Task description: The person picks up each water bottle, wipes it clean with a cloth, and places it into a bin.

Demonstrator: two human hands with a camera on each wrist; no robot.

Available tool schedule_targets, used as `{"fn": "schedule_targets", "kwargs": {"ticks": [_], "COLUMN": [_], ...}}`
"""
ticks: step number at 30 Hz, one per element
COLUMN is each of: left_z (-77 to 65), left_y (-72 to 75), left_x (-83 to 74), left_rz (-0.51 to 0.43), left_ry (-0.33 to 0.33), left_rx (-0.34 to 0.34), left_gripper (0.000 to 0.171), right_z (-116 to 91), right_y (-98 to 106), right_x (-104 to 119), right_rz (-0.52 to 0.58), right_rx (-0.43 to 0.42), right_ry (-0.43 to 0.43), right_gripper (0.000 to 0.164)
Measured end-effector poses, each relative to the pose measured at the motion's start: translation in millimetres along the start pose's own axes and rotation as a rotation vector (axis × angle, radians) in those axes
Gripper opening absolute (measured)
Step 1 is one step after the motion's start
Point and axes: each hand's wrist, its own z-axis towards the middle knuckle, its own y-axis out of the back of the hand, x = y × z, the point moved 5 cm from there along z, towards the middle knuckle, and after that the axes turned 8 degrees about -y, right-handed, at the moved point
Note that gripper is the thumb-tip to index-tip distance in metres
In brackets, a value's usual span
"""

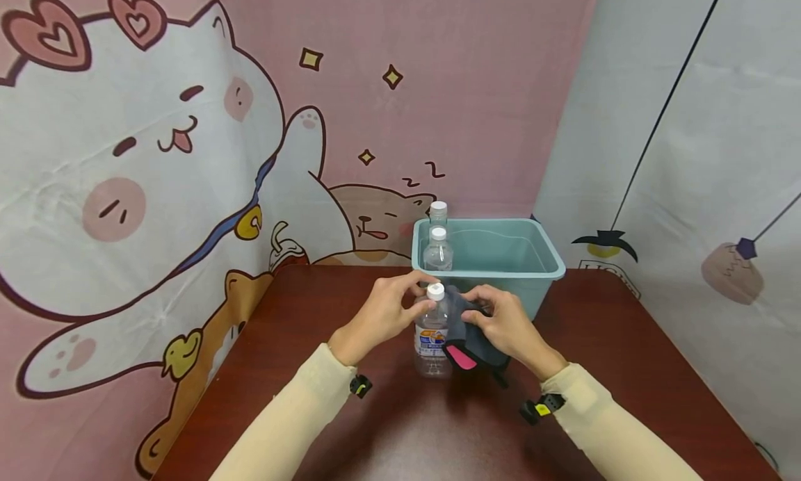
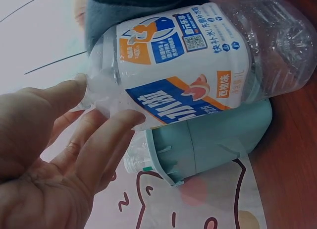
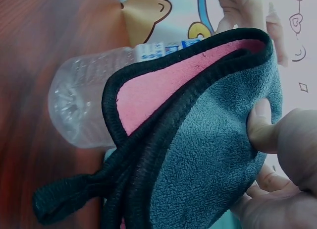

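Observation:
A clear plastic bottle (image 1: pixel 432 343) with a white cap and a blue, orange and white label stands upright on the table. My left hand (image 1: pixel 389 313) holds it at the neck, thumb and fingers on either side just under the cap. In the left wrist view, the fingers (image 2: pixel 106 140) reach along the bottle's shoulder. My right hand (image 1: pixel 505 324) grips a folded grey towel (image 3: pixel 208 149) with a pink inner face, black edging and a hanging loop. That towel lies against the bottle's right side and hides part of it.
Behind the hands is a pale teal plastic bin (image 1: pixel 532 295) at the table's far edge. Two more clear capped bottles (image 1: pixel 438 255) stand at its left end. The dark red-brown table (image 1: pixel 325 293) meets a cartoon-printed curtain (image 1: pixel 488 106) at the back and sides.

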Motion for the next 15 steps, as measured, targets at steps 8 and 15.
{"fn": "schedule_targets", "kwargs": {"ticks": [8, 15], "left_z": [-0.6, -0.8], "left_y": [0.9, 0.7], "left_x": [-1.1, -1.0], "left_rz": [0.0, 0.006], "left_ry": [0.007, -0.004], "left_rx": [0.006, -0.001], "left_gripper": [0.04, 0.038], "right_z": [-6.3, -10.6], "right_y": [-21.2, -41.0], "right_x": [-32.5, -48.2], "right_rz": [-0.113, -0.197], "right_rx": [0.087, 0.172], "right_ry": [-0.017, 0.006], "right_gripper": [0.019, 0.015]}}
